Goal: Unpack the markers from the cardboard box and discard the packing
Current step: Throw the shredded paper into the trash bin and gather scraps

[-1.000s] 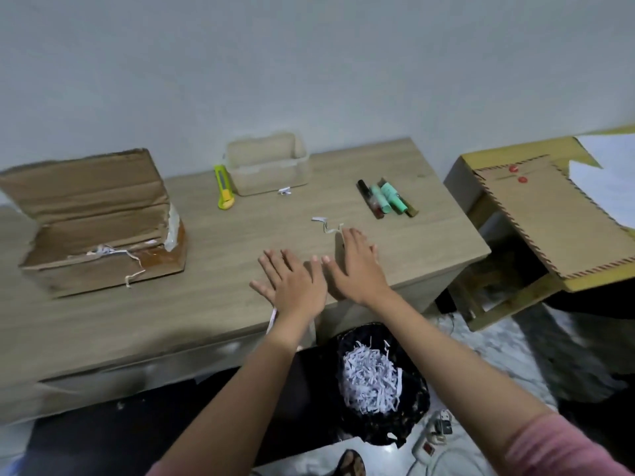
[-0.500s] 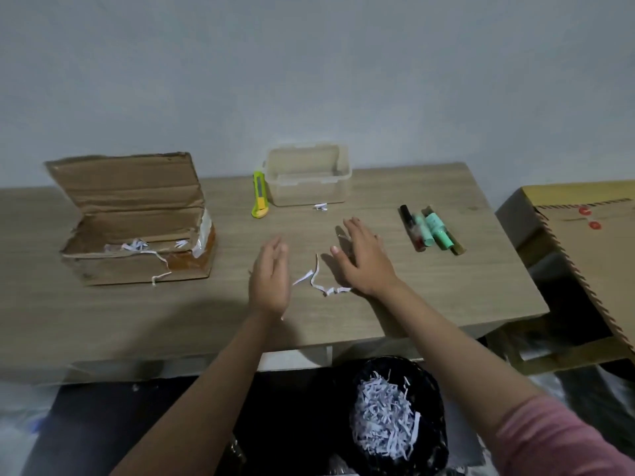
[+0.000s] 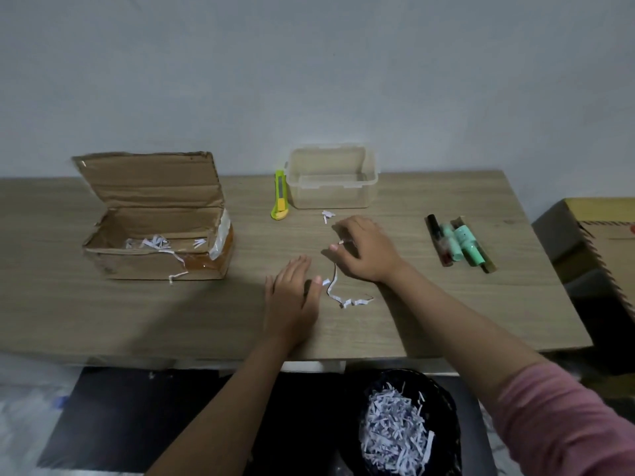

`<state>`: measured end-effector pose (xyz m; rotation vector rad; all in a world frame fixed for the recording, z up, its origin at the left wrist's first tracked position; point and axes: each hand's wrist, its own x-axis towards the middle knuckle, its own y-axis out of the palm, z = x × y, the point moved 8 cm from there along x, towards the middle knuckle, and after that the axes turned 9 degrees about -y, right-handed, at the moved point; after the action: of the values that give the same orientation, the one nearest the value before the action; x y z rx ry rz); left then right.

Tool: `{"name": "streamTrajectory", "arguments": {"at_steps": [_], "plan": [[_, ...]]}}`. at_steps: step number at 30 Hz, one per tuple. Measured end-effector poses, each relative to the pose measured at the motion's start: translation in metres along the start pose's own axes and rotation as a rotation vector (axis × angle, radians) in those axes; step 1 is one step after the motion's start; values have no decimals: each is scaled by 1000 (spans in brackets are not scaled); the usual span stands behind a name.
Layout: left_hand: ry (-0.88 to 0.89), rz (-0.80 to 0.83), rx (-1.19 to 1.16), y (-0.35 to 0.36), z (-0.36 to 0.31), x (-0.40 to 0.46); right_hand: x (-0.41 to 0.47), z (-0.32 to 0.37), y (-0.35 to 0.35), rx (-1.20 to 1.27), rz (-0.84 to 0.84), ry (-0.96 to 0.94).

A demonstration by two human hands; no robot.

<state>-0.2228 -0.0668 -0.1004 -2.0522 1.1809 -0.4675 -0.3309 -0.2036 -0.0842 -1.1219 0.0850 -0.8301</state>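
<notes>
Wooden surface against a pale wall. A yellow-green utility knife lies just left of a clear plastic tub, open-topped, near the rear edge. A brown envelope rests on a yellow stand at far right.

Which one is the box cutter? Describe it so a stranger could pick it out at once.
Start at the wooden table and find the clear plastic tub at its far edge by the wall. The box cutter lies flat just left of that tub, pointing toward the wall. It is the only bright yellow-green thing there, slim with an orange slider, unlike the brown cardboard box further left.
</notes>
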Motion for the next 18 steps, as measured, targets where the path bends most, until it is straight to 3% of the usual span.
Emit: {"name": "streamTrajectory", "arguments": {"at_steps": [3, 11, 18], "plan": [[6, -27, -11, -3, -2, -2, -4, -2, -5, 35, -66, 0], [9, -29, -5, -4, -3, 0, 17, 6, 16, -78, 256, -39], [4, -37, -97, -3, 1, -3, -9, 8, -9, 73, 60, -90]]}}
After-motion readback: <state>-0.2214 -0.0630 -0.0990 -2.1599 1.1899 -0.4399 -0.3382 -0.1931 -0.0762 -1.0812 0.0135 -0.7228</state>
